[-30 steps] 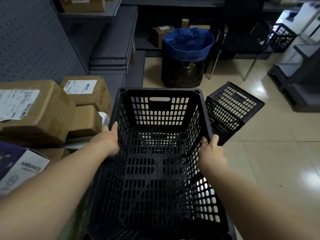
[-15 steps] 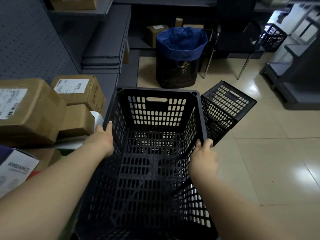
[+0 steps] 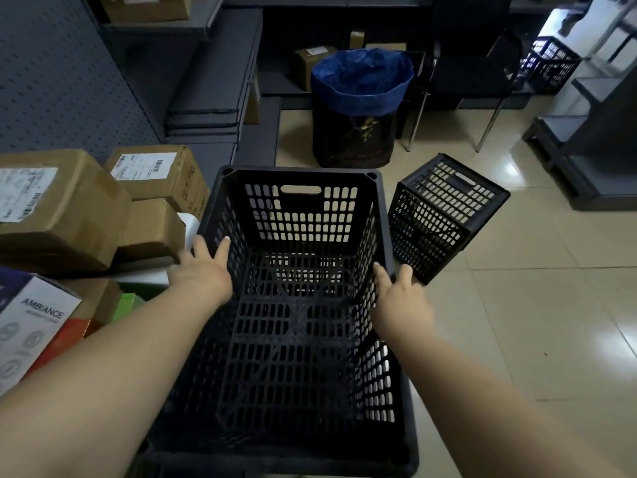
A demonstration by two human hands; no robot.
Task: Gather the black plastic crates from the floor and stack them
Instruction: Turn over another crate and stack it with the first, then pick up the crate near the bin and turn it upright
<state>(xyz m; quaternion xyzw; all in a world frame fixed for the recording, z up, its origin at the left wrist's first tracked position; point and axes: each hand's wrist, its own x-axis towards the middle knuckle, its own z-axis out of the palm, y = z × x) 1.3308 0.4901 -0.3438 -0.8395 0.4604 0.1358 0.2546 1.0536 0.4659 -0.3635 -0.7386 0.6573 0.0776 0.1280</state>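
Note:
A large black plastic crate (image 3: pixel 300 215) stands upright and open-topped right in front of me. My left hand (image 3: pixel 201 272) lies over its left rim with the fingers straight and spread. At the right rim, my right hand (image 3: pixel 400 298) has its fingers extended, and neither hand curls round the plastic. A second black crate (image 3: pixel 444 215) lies tipped on its side on the tiled floor, just right of the first. A third dark crate (image 3: pixel 551 63) stands far back on the right.
Cardboard boxes (image 3: pixel 62 208) are piled on the left against a grey pegboard shelf unit (image 3: pixel 51 81). A black bin with a blue liner (image 3: pixel 358 108) stands behind the crate, a chair (image 3: pixel 472 70) beside it. Low grey shelving (image 3: pixel 586 160) lines the right; tiled floor lies between.
Both hands gripped the crate's side rims before; now their fingers are straightened and loosened from the rims. The crate sits slightly lower and farther from me.

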